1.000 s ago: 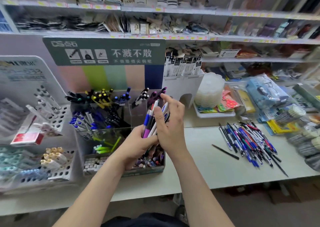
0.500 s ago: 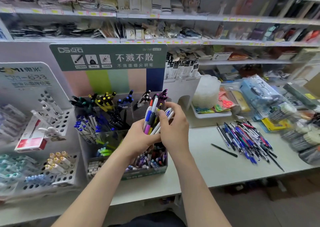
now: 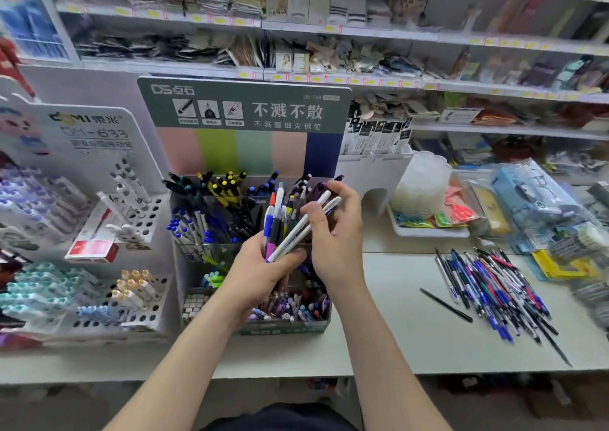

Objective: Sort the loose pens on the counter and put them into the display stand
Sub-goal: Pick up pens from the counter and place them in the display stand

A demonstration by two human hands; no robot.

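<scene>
The left hand (image 3: 260, 275) grips a bunch of pens (image 3: 278, 214) upright over the display stand (image 3: 286, 330); the right hand (image 3: 339, 239) pinches two white pens (image 3: 291, 238) from it. Loose pens (image 3: 494, 285) lie heaped on the counter (image 3: 395, 331), well right

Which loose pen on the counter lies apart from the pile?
The thin black pen, lying alone just left of the heap of blue, black and red pens.

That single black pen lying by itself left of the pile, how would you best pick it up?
Pinch the black pen at mid-barrel, coming straight down from above and closing across its thin shaft. It lies flat and slanted on the counter, apart from the pile, so both long sides are free.
</scene>
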